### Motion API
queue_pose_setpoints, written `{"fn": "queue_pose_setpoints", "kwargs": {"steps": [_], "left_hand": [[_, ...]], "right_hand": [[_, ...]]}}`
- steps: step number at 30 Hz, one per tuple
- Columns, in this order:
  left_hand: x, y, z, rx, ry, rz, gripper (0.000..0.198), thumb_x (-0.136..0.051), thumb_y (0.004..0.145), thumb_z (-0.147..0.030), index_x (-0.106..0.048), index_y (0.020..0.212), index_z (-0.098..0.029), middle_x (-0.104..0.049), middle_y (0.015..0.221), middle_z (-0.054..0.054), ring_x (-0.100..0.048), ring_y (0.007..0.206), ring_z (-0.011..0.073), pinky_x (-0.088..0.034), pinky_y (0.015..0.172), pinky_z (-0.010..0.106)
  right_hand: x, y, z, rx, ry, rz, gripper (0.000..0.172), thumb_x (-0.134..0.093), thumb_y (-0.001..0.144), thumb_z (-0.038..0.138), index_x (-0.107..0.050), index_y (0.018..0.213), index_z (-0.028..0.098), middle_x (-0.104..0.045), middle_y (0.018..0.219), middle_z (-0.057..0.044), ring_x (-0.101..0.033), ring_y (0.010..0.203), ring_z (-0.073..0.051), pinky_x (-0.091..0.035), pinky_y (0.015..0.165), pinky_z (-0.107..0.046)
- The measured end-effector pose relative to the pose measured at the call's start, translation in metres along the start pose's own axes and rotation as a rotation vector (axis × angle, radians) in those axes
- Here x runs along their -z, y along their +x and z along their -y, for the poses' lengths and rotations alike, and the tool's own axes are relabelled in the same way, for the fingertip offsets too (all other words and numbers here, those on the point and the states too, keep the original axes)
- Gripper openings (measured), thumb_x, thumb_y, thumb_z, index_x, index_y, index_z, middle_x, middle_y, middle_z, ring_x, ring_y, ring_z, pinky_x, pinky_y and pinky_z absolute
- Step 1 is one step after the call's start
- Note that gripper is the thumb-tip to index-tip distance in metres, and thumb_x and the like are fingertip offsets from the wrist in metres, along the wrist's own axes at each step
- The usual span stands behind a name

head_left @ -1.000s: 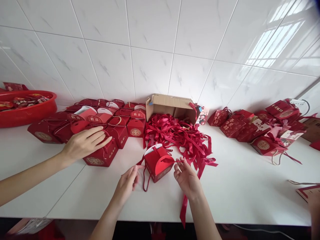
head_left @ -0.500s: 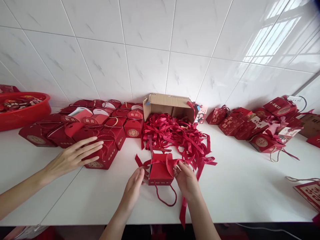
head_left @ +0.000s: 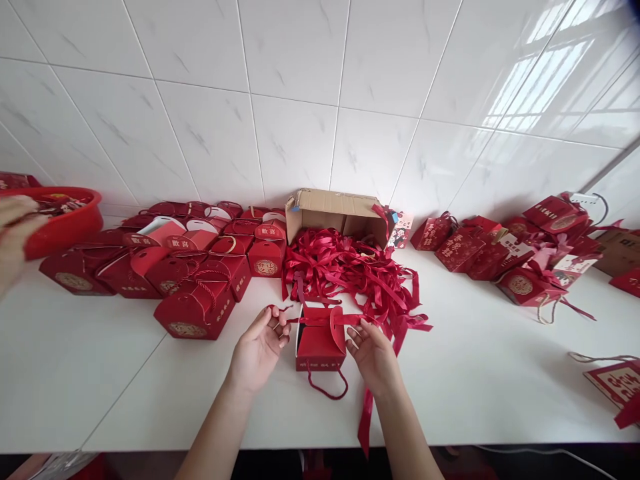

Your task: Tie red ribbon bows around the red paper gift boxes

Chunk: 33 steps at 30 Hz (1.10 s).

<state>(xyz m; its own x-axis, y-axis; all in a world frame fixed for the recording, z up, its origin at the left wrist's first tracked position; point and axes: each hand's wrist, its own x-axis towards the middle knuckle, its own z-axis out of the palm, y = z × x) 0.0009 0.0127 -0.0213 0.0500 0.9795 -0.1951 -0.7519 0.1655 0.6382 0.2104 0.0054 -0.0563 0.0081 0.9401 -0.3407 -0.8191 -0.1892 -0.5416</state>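
Note:
A small red gift box (head_left: pixel 320 350) with a dark red cord handle (head_left: pixel 327 393) stands on the white table in front of me. Across its top runs a red ribbon (head_left: pixel 320 320), threaded past the curved flap. To the left of the box, my left hand (head_left: pixel 260 343) pinches one end of the ribbon, palm turned up. At the right side my right hand (head_left: pixel 373 353) grips the other stretch, whose tail hangs down toward the table's front edge. Behind the box lies a heap of red ribbons (head_left: pixel 345 267), spilling from a cardboard box (head_left: pixel 340 202).
Rows of red gift boxes (head_left: pixel 195 307) stand at left. A co-worker's blurred hand (head_left: pixel 20 233) is over a red basin (head_left: pixel 75 230) of small wrapped items. More red boxes and bags (head_left: pixel 530 283) pile at right, near a power strip (head_left: pixel 583 199). A tiled wall backs the table.
My left hand has drawn away leftward from the box, pulling the ribbon out straight. The co-worker's hand has left the front gift box and moved to the basin.

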Motion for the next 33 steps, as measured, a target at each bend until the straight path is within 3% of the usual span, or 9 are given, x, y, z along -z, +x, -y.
{"fn": "queue_pose_setpoints", "kwargs": {"steps": [3, 8, 12, 16, 20, 22, 25, 30, 33], "left_hand": [[0.004, -0.001, 0.005, -0.009, -0.045, -0.106, 0.016, -0.052, 0.089, -0.016, -0.059, 0.075, -0.016, -0.059, 0.067, 0.0, -0.059, 0.059, 0.0112, -0.05, 0.051, 0.021], [0.008, -0.004, 0.017, -0.009, -0.212, -0.294, 0.019, -0.047, 0.091, -0.011, -0.061, 0.079, -0.015, -0.069, 0.08, 0.004, -0.068, 0.065, 0.0145, -0.049, 0.045, 0.021], [0.01, -0.005, 0.025, 0.014, -0.254, -0.359, 0.02, -0.044, 0.093, -0.012, -0.063, 0.091, -0.014, -0.072, 0.082, 0.006, -0.072, 0.073, 0.017, -0.058, 0.059, 0.025], [0.008, -0.011, 0.028, -0.006, -0.19, -0.267, 0.015, -0.046, 0.094, -0.018, -0.059, 0.087, -0.017, -0.073, 0.089, 0.007, -0.072, 0.087, 0.0217, -0.058, 0.077, 0.035], [0.007, -0.022, 0.029, -0.275, 0.145, -0.072, 0.021, -0.06, 0.086, -0.041, -0.055, 0.083, -0.021, -0.072, 0.105, 0.007, -0.07, 0.093, 0.0246, -0.055, 0.083, 0.037], [0.007, -0.026, 0.031, -0.374, 0.37, -0.058, 0.029, -0.063, 0.081, -0.049, -0.056, 0.081, -0.021, -0.072, 0.107, 0.008, -0.07, 0.092, 0.0248, -0.053, 0.086, 0.036], [0.007, -0.027, 0.033, -0.386, 0.557, -0.087, 0.031, -0.068, 0.076, -0.05, -0.058, 0.08, -0.021, -0.071, 0.107, 0.01, -0.069, 0.092, 0.0249, -0.052, 0.088, 0.034], [0.009, -0.016, 0.033, -0.335, 0.312, -0.213, 0.022, -0.066, 0.08, -0.04, -0.059, 0.085, -0.019, -0.071, 0.104, 0.007, -0.071, 0.079, 0.02, -0.054, 0.083, 0.034], [0.015, -0.01, 0.033, -0.246, 0.107, -0.317, 0.014, -0.066, 0.079, -0.027, -0.058, 0.074, -0.017, -0.071, 0.081, 0.002, -0.071, 0.07, 0.0188, -0.056, 0.077, 0.033]], "right_hand": [[0.0, -0.002, -0.004, 0.003, 0.01, -0.02, 0.014, -0.079, 0.068, 0.021, -0.066, 0.073, 0.017, -0.068, 0.068, 0.001, -0.066, 0.071, -0.013, -0.052, 0.062, -0.024], [0.005, -0.003, -0.013, -0.006, 0.027, -0.031, 0.01, -0.075, 0.069, 0.021, -0.066, 0.07, 0.016, -0.07, 0.069, -0.001, -0.066, 0.069, -0.012, -0.052, 0.063, -0.023], [0.008, -0.004, -0.016, -0.023, 0.052, -0.056, 0.009, -0.073, 0.07, 0.02, -0.065, 0.07, 0.017, -0.069, 0.068, 0.0, -0.065, 0.068, -0.012, -0.053, 0.063, -0.024], [0.009, -0.005, -0.011, -0.015, 0.074, -0.072, 0.01, -0.073, 0.07, 0.021, -0.063, 0.07, 0.018, -0.068, 0.067, 0.002, -0.065, 0.067, -0.012, -0.054, 0.064, -0.025], [0.009, -0.005, -0.007, 0.005, 0.09, -0.062, 0.013, -0.073, 0.068, 0.022, -0.061, 0.07, 0.019, -0.067, 0.068, 0.002, -0.066, 0.07, -0.013, -0.056, 0.069, -0.028], [0.009, -0.005, -0.006, 0.004, 0.097, -0.061, 0.014, -0.074, 0.066, 0.022, -0.061, 0.07, 0.019, -0.067, 0.069, 0.002, -0.066, 0.072, -0.014, -0.056, 0.07, -0.029], [0.01, -0.005, -0.006, 0.001, 0.107, -0.066, 0.015, -0.074, 0.066, 0.022, -0.06, 0.07, 0.019, -0.068, 0.07, 0.002, -0.067, 0.072, -0.014, -0.056, 0.072, -0.031], [0.013, -0.006, -0.005, -0.012, 0.097, -0.048, 0.013, -0.073, 0.07, 0.022, -0.06, 0.072, 0.02, -0.068, 0.072, 0.002, -0.067, 0.072, -0.014, -0.056, 0.073, -0.032], [0.019, -0.005, -0.008, -0.005, 0.05, -0.043, 0.013, -0.073, 0.07, 0.024, -0.061, 0.074, 0.021, -0.069, 0.074, 0.002, -0.068, 0.073, -0.015, -0.057, 0.072, -0.031]]}}
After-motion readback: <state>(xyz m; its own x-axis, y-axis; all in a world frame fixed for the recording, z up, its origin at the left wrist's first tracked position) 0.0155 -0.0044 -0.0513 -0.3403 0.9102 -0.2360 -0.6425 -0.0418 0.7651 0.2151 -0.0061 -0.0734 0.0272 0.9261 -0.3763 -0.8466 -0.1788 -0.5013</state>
